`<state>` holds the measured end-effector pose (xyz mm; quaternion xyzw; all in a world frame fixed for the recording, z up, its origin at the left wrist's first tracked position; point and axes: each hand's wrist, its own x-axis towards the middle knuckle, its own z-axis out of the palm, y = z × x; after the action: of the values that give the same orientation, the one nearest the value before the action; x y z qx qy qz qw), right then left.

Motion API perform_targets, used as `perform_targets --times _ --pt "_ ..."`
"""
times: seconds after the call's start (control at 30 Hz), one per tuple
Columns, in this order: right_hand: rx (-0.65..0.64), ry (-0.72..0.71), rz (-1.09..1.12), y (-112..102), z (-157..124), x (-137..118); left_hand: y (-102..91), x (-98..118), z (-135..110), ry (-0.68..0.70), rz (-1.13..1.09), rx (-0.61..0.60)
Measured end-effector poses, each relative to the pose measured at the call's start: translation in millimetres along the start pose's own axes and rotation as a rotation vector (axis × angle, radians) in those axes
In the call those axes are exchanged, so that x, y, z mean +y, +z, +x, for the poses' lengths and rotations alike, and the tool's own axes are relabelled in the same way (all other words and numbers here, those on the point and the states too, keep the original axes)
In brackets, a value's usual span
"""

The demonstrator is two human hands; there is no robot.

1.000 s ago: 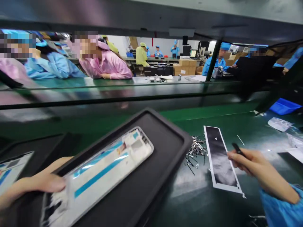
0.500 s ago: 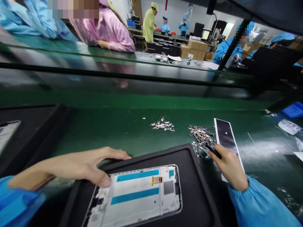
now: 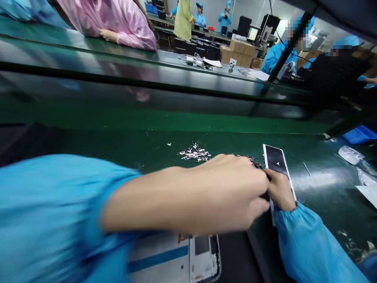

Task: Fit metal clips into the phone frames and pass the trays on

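My left hand [image 3: 229,192] reaches across my body to the right, its blue sleeve filling the lower left. Its fingers are curled together and meet my right hand [image 3: 279,190]; what they hold, if anything, is hidden. My right hand is closed in a pinch on a thin black tool, resting on a black strip with a white border [image 3: 275,159]. A heap of small metal parts [image 3: 250,159] lies just beyond both hands, with a smaller heap [image 3: 194,152] to its left. Below my left arm, a white device frame with a blue stripe [image 3: 203,255] lies in a black tray [image 3: 235,259].
The green bench [image 3: 318,188] runs along a green conveyor belt [image 3: 176,118]. At the far right are a blue bin [image 3: 359,133], a clear plastic bag [image 3: 350,154] and white paper [image 3: 368,192]. People in pink [image 3: 118,19] and blue coats work across the line.
My left hand has left the tray's edge and swung right over the white frame to meet my right hand. The view has tilted further down; the right hand has edged up the strip.
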<state>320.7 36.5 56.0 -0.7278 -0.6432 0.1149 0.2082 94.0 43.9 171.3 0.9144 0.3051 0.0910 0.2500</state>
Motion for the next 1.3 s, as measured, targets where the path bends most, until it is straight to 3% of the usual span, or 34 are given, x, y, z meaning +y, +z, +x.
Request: perform_targets --times 0.1,0.17,0.37,0.6,0.83,1.07,1.3 --pt "0.017 0.003 0.051 -4 -3 0 23.7 -8 39 0.02 0.089 -0.029" --pt "0.028 0.015 0.077 -8 -7 1 41.0 -19 51 0.006 0.099 -0.032" --pt "-0.006 0.034 0.054 -12 -19 3 70.3 -31 43 0.049 0.117 -0.138" --pt "-0.015 0.112 0.131 -2 -25 6 74.5 -29 40 0.049 0.137 -0.167" --pt "0.01 0.239 0.473 -15 -32 10 74.3 -28 41 0.013 0.01 -0.121" --pt "-0.018 0.268 0.883 -21 -49 -18 66.6 -16 46 -0.119 -0.374 0.006" --pt "-0.071 0.24 1.047 -20 -54 -44 59.1 -10 46 -0.23 -0.782 0.065"
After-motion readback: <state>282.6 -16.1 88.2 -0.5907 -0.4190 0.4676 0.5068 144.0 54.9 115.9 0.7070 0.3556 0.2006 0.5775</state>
